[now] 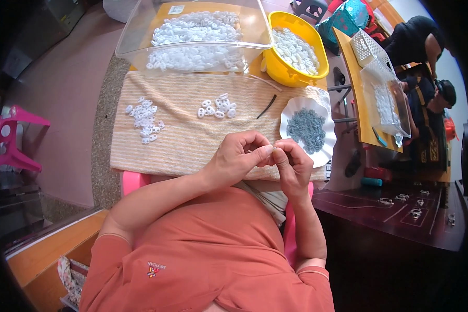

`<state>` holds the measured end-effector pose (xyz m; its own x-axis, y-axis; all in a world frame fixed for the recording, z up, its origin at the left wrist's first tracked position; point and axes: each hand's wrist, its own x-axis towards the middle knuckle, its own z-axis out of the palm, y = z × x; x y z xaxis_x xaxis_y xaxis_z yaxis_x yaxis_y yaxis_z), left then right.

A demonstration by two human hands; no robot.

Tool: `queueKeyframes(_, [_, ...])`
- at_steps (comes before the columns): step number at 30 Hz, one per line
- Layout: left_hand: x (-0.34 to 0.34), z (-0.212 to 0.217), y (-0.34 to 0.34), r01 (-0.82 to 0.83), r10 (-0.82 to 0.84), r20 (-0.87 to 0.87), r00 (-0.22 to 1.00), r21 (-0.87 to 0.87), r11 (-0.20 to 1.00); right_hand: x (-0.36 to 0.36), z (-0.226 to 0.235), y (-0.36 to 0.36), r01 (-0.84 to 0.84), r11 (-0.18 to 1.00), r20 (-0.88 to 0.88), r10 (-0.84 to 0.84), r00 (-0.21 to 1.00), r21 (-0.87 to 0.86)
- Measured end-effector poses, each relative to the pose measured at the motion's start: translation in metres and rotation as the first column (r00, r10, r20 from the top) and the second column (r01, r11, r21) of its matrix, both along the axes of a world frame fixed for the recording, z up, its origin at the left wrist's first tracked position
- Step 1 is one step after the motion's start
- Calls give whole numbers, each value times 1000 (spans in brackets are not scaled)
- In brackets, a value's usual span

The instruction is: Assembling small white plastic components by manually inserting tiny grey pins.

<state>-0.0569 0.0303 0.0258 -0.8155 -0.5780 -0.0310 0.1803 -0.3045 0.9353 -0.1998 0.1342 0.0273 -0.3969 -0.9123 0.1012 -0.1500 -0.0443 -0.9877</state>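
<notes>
Striped beige cloth (187, 140) covered the work surface, w/ pink edge showing under its near side. Nearest the camera, both forearms came up from the lower edge, elbows bent, orange sleeves at the upper arms. Left hand (237, 156) & right hand (292, 164) met over the cloth's near edge, fingertips pressed together, thumbs and forefingers pinched on sth tiny between them; the item itself was too small/hidden to make out. Left wrist angled inward to the right, right wrist cocked up w/ knuckles toward the camera.

Just beyond the right hand sat a white scalloped dish (291, 112) holding a heap of small grey-blue pieces (307, 130). Mid-cloth lay a small cluster of white plastic pieces (217, 108), a second looser cluster (144, 118) further left, and a thin dark stick (267, 106) near the dish.

Farther back, touching the cloth's far edge, a clear plastic tray (135, 36) held lots of white pieces; a yellow bowl (286, 70) beside it on the right held more. Far right, another person in dark clothes (426, 99) sat at an orange table w/ a similar clear container (385, 96).
</notes>
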Motion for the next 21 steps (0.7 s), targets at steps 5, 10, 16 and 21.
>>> queueKeyframes(5, [4,3,-2,-12,13,6,1000,-60,998,-2,-6,-2,-62,998,10,62,998,7])
queueKeyframes(10, [6,2,-6,-26,34,57,998,-124,992,5,2,-5,-69,997,101,64,993,47])
queueKeyframes(16, [7,-6,-8,-75,96,76,992,-242,967,9,-5,-11,-32,999,-48,32,998,0])
queueKeyframes(21, [11,-6,-10,-35,58,107,993,-208,977,6,-7,-13,-82,995,-254,64,965,-60])
